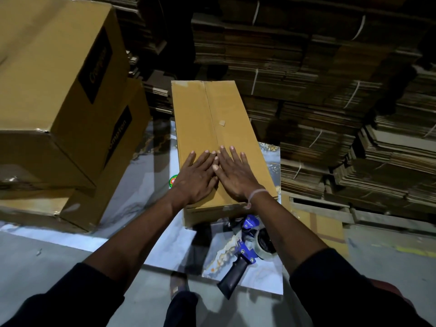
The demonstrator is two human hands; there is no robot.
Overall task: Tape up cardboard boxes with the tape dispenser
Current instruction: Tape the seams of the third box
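Observation:
A long brown cardboard box (207,119) lies on a glossy marbled table (146,185), its two top flaps meeting along a centre seam. My left hand (197,174) and my right hand (234,174) press flat on the near end of the box, fingers straight, on either side of the seam and touching each other. A tape dispenser (245,253) with a blue frame, black handle and a clear tape roll lies on the table just in front of the box, below my right forearm. Neither hand holds it.
Two large closed brown boxes (59,90) are stacked at the left on the table. Bundled stacks of flattened cardboard (330,90) fill the back and right. A round green and red sticker (174,181) peeks out by the box. Grey floor lies below the table edge.

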